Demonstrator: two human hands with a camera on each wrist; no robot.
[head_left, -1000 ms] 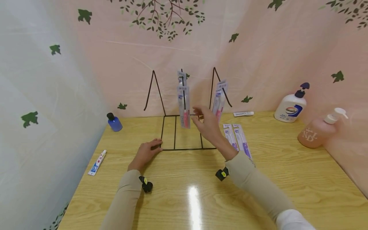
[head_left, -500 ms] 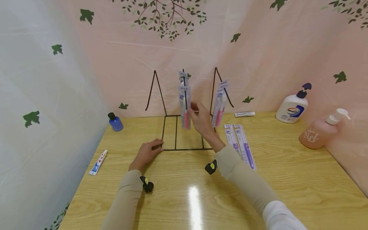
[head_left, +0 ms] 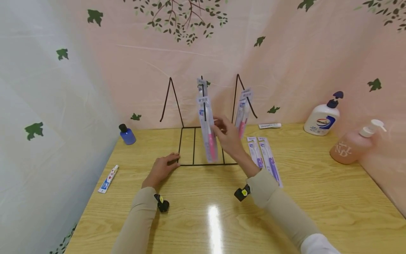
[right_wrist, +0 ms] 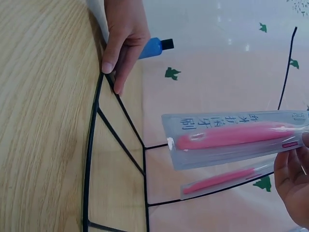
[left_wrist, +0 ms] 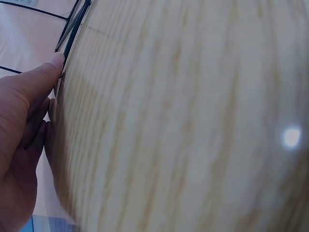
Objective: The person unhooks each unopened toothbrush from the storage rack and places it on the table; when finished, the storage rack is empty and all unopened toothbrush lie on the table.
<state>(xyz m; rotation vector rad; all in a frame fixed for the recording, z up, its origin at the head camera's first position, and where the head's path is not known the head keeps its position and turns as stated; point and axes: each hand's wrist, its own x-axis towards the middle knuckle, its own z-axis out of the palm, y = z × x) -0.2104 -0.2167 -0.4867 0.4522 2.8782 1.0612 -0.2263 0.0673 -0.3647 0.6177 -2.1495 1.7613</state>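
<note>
A black wire display rack [head_left: 207, 164] stands on the table with upright hooks. My right hand [head_left: 229, 138] pinches the edge of a packaged pink toothbrush [head_left: 207, 127] that hangs from the middle hook, its lower end tilted towards me. In the right wrist view the toothbrush's pink handle [right_wrist: 231, 134] shows through clear plastic, the fingers at the package's right end. Another packaged toothbrush [head_left: 201, 84] hangs behind it. My left hand [head_left: 161, 171] holds the rack's front left corner, with the thumb [left_wrist: 54, 62] against the wire in the left wrist view.
Packaged pink toothbrushes [head_left: 242, 113] hang on the right hook. Two purple toothbrush packs [head_left: 268, 158] lie right of the rack. A toothpaste tube [head_left: 108, 179] and blue bottle [head_left: 127, 137] sit left; a small white tube [head_left: 269, 126], white pump bottle [head_left: 321, 120] and pink pump bottle [head_left: 350, 146] sit right.
My right hand has reached the front pink toothbrush pack and drawn its lower end forward and to the right. The left hand stays at the rack's corner.
</note>
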